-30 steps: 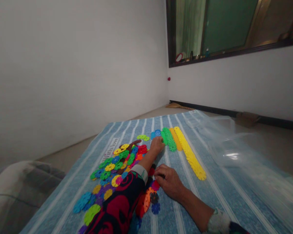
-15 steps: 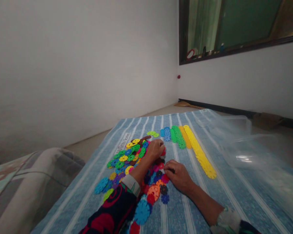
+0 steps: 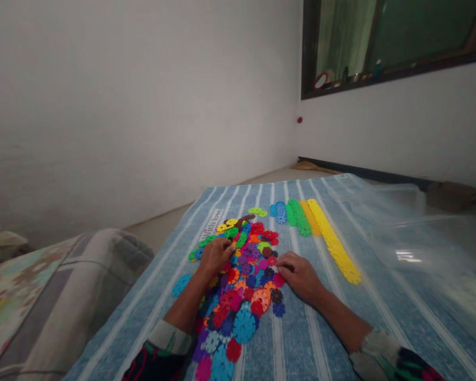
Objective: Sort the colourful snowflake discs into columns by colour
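Observation:
A long pile of colourful notched plastic discs (image 3: 245, 267) lies on the striped blue cloth (image 3: 297, 349). Over the pile's left side is my left hand (image 3: 216, 255), its fingers pinched together at a small yellow-orange piece. My right hand (image 3: 300, 274) rests at the pile's right edge beside red discs, thumb and fingers pressed together; whatever is between them is too small to name. To the right, overlapping discs form a long yellow row (image 3: 335, 242), with shorter orange (image 3: 310, 217), green (image 3: 299, 217) and blue (image 3: 280, 212) rows beside it.
Clear plastic containers (image 3: 416, 241) stand on the cloth's right side. A few light green discs (image 3: 258, 211) lie beyond the pile. Checked bedding (image 3: 103, 275) is at the left, below the white wall (image 3: 143, 106). A broom (image 3: 307, 166) lies on the floor behind.
My left hand has moved left from the pile's right side, uncovering red and purple discs. My right hand remains by the right edge. The view has shifted slightly left.

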`<state>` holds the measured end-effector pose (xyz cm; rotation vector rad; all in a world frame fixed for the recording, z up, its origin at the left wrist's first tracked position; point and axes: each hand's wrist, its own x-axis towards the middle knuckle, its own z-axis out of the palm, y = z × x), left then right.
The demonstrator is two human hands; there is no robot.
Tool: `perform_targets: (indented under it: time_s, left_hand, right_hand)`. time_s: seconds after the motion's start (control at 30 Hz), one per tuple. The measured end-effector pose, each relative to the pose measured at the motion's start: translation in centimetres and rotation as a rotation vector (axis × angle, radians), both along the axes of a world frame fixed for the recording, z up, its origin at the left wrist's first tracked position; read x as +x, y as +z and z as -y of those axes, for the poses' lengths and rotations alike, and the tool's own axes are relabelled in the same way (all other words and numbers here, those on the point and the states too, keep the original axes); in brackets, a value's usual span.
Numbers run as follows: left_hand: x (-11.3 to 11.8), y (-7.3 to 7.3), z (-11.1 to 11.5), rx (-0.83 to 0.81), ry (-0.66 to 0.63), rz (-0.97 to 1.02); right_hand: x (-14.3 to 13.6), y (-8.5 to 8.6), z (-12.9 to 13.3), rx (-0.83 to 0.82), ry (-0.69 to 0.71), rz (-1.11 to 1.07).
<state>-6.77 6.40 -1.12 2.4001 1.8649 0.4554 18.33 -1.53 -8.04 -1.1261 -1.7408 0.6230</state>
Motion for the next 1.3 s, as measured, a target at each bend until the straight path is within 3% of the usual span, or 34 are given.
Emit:
perform_targets:
  time_s: [0.2,0.57,0.77,1.13,1.3]
  left_hand:
    - [-1.1,-1.1,1.7,0.005,0.000,0.001]
    - [-2.2,-1.4,1.5,0.079,0.093,-0.102]
    - [-1.6,-1.3,1.8,0.109,0.081,-0.159]
    - [-1.9,-1.5,2.0,0.062,0.183,-0.219]
    - [-1.8,-0.9,2.4,0.038,0.194,-0.200]
  right_hand:
    - [0.2,0.0,0.2,-0.003,0.004,0.015]
    - [0.3,0.4,0.8,-0.010,0.013,0.021]
    - [0.3,0.3,1.0,-0.004,0.001,0.023]
    - [0.5,0.0,1.1,-0.012,0.010,0.041]
    - [0.6,0.0,1.2,-0.017,0.012,0.037]
